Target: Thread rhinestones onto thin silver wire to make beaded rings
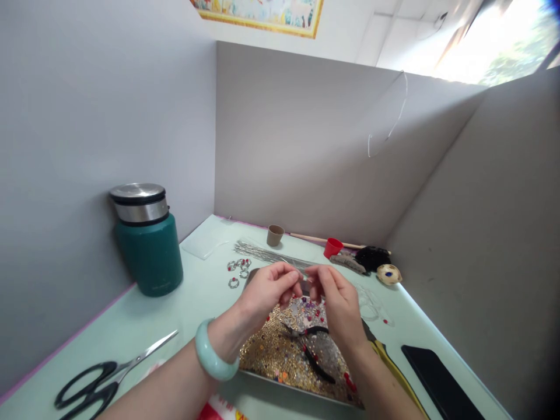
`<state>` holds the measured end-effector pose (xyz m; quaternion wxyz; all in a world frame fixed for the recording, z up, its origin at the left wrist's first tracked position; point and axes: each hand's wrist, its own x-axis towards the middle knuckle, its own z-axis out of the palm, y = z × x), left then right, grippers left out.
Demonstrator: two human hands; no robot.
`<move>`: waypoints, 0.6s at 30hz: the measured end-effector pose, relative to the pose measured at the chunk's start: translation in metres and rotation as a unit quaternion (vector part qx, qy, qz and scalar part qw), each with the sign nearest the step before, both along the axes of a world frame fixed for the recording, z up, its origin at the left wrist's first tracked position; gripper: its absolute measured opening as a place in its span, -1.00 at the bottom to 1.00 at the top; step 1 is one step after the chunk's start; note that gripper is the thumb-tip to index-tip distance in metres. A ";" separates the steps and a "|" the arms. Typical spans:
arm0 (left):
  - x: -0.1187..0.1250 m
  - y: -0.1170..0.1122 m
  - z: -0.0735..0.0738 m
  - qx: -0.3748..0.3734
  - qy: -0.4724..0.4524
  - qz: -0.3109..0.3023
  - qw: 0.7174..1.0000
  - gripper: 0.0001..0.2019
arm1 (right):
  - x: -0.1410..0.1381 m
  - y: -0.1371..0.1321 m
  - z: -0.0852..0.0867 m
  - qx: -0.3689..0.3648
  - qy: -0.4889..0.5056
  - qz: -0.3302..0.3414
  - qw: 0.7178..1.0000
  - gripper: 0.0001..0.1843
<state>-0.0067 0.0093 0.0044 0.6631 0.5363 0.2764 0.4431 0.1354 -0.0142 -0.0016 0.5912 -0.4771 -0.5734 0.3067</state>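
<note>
Above a tray [301,386] of gold and coloured beads, my left hand [273,284] is closed, thumb against forefinger in a pinch. My right hand [336,294] faces it a short way apart, its fingers also pinched together. What they hold is too fine to make out. Black-handled pliers [312,350] lie on the beads beneath my hands. A bundle of thin metal wires [258,252] stretches across the table behind them. Several small beaded rings [234,283] with red beads rest left of the tray.
Left are a green flask [149,251] and open scissors [118,373]. At the back stand a brown cup [275,235] and a red cup [333,248]. A yellow-handled tool [394,373] and a black phone [437,379] lie right. Grey panels [301,134] enclose the table.
</note>
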 end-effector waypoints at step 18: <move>-0.001 -0.007 0.009 -0.013 0.026 -0.062 0.998 -0.81 | 0.016 0.006 0.002 -0.102 0.084 0.182 0.974 -0.80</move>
